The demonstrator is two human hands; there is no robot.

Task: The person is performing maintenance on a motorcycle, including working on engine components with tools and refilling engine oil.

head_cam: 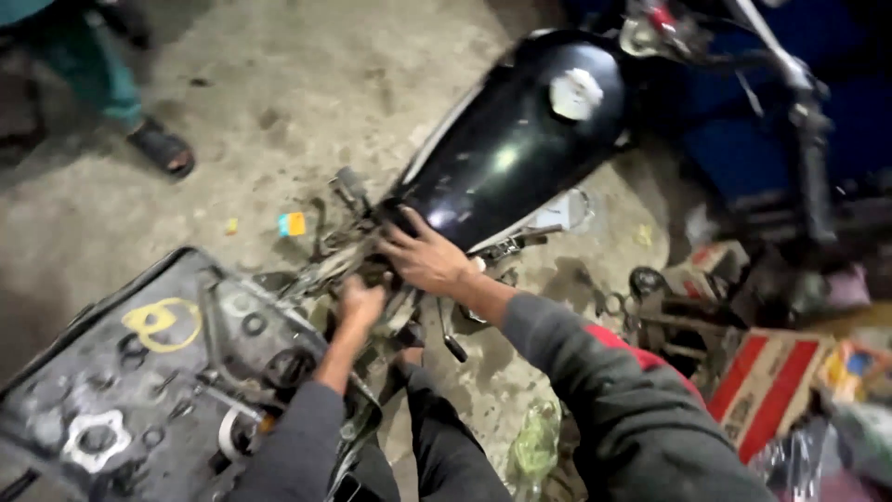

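The right hand (pixel 423 256) lies spread, fingers splayed, on the rear end of the black fuel tank (pixel 516 139), which sits on the motorcycle frame (pixel 325 265) above the dusty concrete floor (pixel 279 93). The left hand (pixel 360 302) is curled around frame parts just below the tank, beside the upturned seat base (pixel 139 372).

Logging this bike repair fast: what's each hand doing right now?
Left hand: closed around a part of the motorcycle frame; which part cannot be told.
Right hand: open, fingers spread, resting at the rear edge of the black fuel tank.

Head camera looks steeply down, close over motorcycle frame (pixel 353 256).
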